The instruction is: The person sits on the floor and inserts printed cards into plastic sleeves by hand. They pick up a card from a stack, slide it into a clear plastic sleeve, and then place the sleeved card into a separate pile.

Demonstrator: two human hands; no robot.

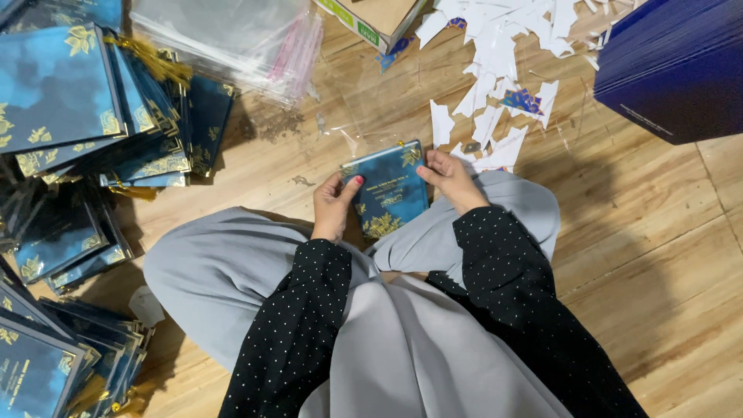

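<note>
A blue card (385, 191) with gold flowers lies on the person's lap over the grey cloth (232, 271), near the wooden floor (658, 255). The left hand (334, 205) grips its left edge, thumb on the face and the other fingers curled behind. The right hand (450, 179) pinches the top right corner, fingertips bunched together on the card's edge. Clear film (371, 108) lies on the floor just beyond the card. To the right of it sits a scatter of white paper scraps (495, 116), the nearest ones touching the knee beside the right hand. A cardboard box (375, 19) stands at the top edge, and a pile of clear sleeves (232, 39) lies left of it. Heaps of blue cards (85, 116) crowd the whole left side, from top to bottom, some leaning on each other, close to the left knee. A tall stack of dark blue sheets (681, 70) fills the top right corner, well apart from the hands. Bare floor opens to the right and lower right, and a strip stays free between the lap and the sleeves.
</note>
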